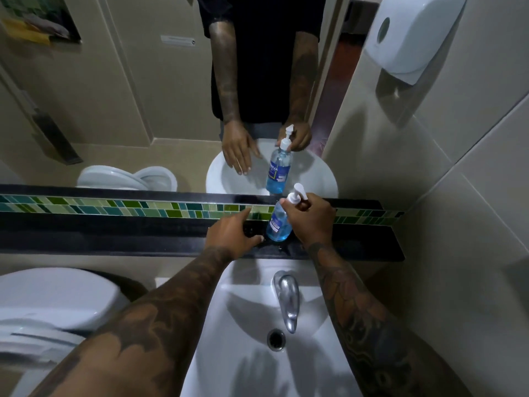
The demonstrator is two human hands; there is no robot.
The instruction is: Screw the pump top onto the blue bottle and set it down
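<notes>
The blue bottle stands upright on the dark shelf above the sink, close to the mirror. A white pump top sits on its neck. My right hand is closed around the pump collar, just right of the bottle. My left hand rests on the shelf edge to the bottle's left, fingers spread and holding nothing, a short gap from the bottle. The mirror repeats the bottle and both hands.
Below the shelf is a white sink with a chrome tap and drain. A white toilet stands at the left. A paper dispenser hangs on the tiled right wall. A green tile strip runs behind the shelf.
</notes>
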